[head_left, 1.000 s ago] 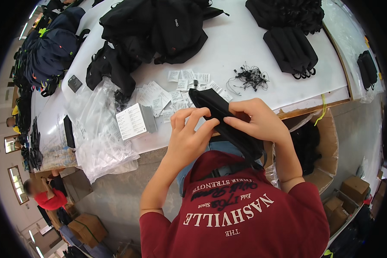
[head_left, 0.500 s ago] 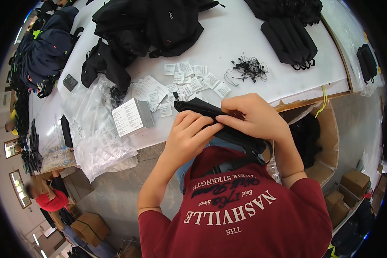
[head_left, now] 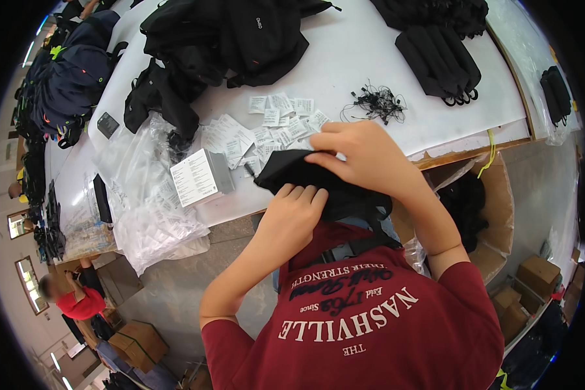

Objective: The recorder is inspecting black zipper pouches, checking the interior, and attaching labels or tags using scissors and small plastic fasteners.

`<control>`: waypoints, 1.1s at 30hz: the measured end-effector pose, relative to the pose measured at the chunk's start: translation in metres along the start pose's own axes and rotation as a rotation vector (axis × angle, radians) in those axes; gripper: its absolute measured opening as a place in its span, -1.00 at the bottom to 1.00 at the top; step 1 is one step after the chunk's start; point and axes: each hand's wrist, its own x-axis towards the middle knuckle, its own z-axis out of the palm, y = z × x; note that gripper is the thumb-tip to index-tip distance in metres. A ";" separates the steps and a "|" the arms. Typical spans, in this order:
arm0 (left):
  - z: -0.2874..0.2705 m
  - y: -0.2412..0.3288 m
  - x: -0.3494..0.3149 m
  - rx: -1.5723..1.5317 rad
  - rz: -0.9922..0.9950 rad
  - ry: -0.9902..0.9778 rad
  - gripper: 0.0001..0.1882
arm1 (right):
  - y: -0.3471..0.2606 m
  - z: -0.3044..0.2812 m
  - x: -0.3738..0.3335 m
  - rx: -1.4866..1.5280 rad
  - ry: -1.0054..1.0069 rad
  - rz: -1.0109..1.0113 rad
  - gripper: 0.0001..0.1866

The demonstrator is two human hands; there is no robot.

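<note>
Just off the table's near edge I hold a black fabric pouch (head_left: 348,205) between both hands, over my lap. My left hand (head_left: 291,218) grips its near edge with curled fingers. Thumb and fingers of my right hand (head_left: 364,156) pinch the far upper edge, so the fabric spreads between the hands. A small dark tab sticks out at the pouch's left end. The pouch's inside is hidden. Just beyond my hands lie loose white printed labels (head_left: 279,120), and to their left stands a thick stack of white cards (head_left: 194,181).
Black bags (head_left: 227,39) are heaped at the back. Black looped cords (head_left: 380,104) and folded black pouches (head_left: 439,62) lie at right. Clear plastic (head_left: 143,195) hangs over the left front edge. An open cardboard box (head_left: 500,214) stands below right. Another person (head_left: 81,302) is far left.
My right hand has moved left and slightly up, while my left hand has dropped a little. The pouch went from a narrow folded shape to a wider spread one.
</note>
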 end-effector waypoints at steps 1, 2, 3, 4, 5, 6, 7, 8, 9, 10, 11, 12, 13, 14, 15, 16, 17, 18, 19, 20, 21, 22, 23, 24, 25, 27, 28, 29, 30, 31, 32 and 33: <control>0.001 -0.001 0.000 0.002 0.000 0.002 -0.68 | -0.002 0.003 0.003 -0.001 0.001 -0.002 -0.75; 0.004 -0.002 0.001 -0.071 -0.009 0.063 -0.69 | -0.003 0.007 0.006 0.083 -0.059 -0.042 -0.76; 0.005 -0.004 0.000 -0.142 -0.023 0.125 -0.69 | -0.003 0.010 0.008 0.170 -0.122 -0.085 -0.77; 0.000 -0.008 0.000 -0.269 -0.117 0.017 -0.72 | -0.001 0.006 0.011 0.350 -0.269 0.083 -0.80; -0.001 -0.013 0.000 -0.306 -0.088 0.145 -0.75 | 0.007 0.001 0.011 0.519 -0.318 0.150 -0.75; 0.000 -0.019 -0.002 -0.369 -0.120 0.161 -0.76 | 0.016 -0.005 0.006 0.604 -0.273 0.201 -0.69; 0.001 -0.025 -0.004 -0.426 -0.158 0.179 -0.77 | 0.025 -0.010 0.001 0.691 -0.229 0.243 -0.62; 0.002 -0.028 -0.008 -0.425 -0.157 0.183 -0.77 | 0.038 -0.011 -0.008 0.655 -0.236 0.233 -0.39; 0.004 -0.029 -0.013 -0.494 -0.256 0.213 -0.79 | 0.044 -0.007 -0.017 0.654 -0.234 0.232 -0.39; 0.006 -0.028 -0.016 -0.567 -0.355 0.244 -0.81 | 0.042 -0.003 -0.031 0.625 -0.202 0.264 -0.28; 0.007 -0.026 -0.016 -0.570 -0.354 0.246 -0.81 | 0.038 0.004 -0.042 0.596 -0.169 0.296 -0.17; 0.006 -0.022 -0.015 -0.666 -0.413 0.278 -0.80 | 0.033 0.015 -0.048 0.676 -0.142 0.329 -0.01; 0.006 -0.019 -0.015 -0.763 -0.473 0.313 -0.78 | 0.029 0.028 -0.054 0.733 -0.089 0.413 -0.04; 0.009 -0.019 -0.016 -0.796 -0.495 0.292 -0.76 | 0.027 0.038 -0.058 0.725 -0.051 0.432 -0.10; 0.015 -0.019 -0.015 -0.795 -0.494 0.289 -0.76 | 0.028 0.047 -0.061 0.719 -0.011 0.452 -0.15; 0.022 -0.019 -0.015 -0.931 -0.452 0.384 -0.74 | 0.031 0.054 -0.063 0.722 -0.010 0.451 -0.15; 0.026 -0.018 -0.015 -1.065 -0.407 0.477 -0.72 | 0.035 0.061 -0.065 0.907 -0.002 0.547 -0.24; 0.027 -0.017 -0.016 -1.062 -0.407 0.474 -0.72 | 0.039 0.065 -0.066 1.094 0.006 0.642 -0.33; 0.029 -0.014 -0.018 -1.337 -0.387 0.526 -0.68 | 0.041 0.066 -0.067 1.097 0.010 0.642 -0.33; 0.030 -0.012 -0.020 -1.613 -0.361 0.573 -0.64 | 0.042 0.067 -0.067 1.333 -0.006 0.719 -0.46; 0.034 -0.009 -0.021 -1.610 -0.356 0.574 -0.64 | 0.045 0.067 -0.065 1.566 -0.026 0.787 -0.58; 0.041 -0.005 -0.022 -1.708 -0.352 0.594 -0.60 | 0.045 0.070 -0.070 1.684 0.011 0.796 -0.71; 0.048 -0.004 -0.024 -1.808 -0.347 0.613 -0.56 | 0.046 0.070 -0.070 1.683 0.014 0.793 -0.71; 0.050 -0.003 -0.026 -1.900 -0.360 0.588 -0.51 | 0.045 0.070 -0.069 1.825 0.121 0.864 -0.71; 0.050 -0.003 -0.028 -1.900 -0.360 0.588 -0.51 | 0.043 0.068 -0.067 1.964 0.233 0.934 -0.70; 0.046 -0.005 -0.031 -1.829 -0.398 0.660 -0.62 | 0.055 0.051 -0.072 2.020 0.049 0.677 -0.65; 0.046 -0.011 -0.035 -1.828 -0.399 0.660 -0.62 | 0.059 0.043 -0.070 1.925 0.008 0.621 -0.64; 0.046 -0.020 -0.042 -1.530 -0.476 0.594 -0.70 | 0.058 0.032 -0.068 1.829 -0.032 0.566 -0.62; 0.047 -0.027 -0.047 -1.230 -0.541 0.524 -0.76 | 0.051 0.020 -0.063 1.817 0.004 0.537 -0.60; 0.041 -0.028 -0.046 -1.231 -0.538 0.523 -0.76 | 0.050 0.013 -0.063 1.816 0.007 0.537 -0.60; 0.030 -0.028 -0.045 -1.021 -0.572 0.481 -0.80 | 0.052 0.006 -0.066 1.626 -0.003 0.523 -0.59; 0.022 -0.027 -0.044 -0.808 -0.601 0.441 -0.82 | 0.053 -0.002 -0.067 1.439 -0.015 0.503 -0.56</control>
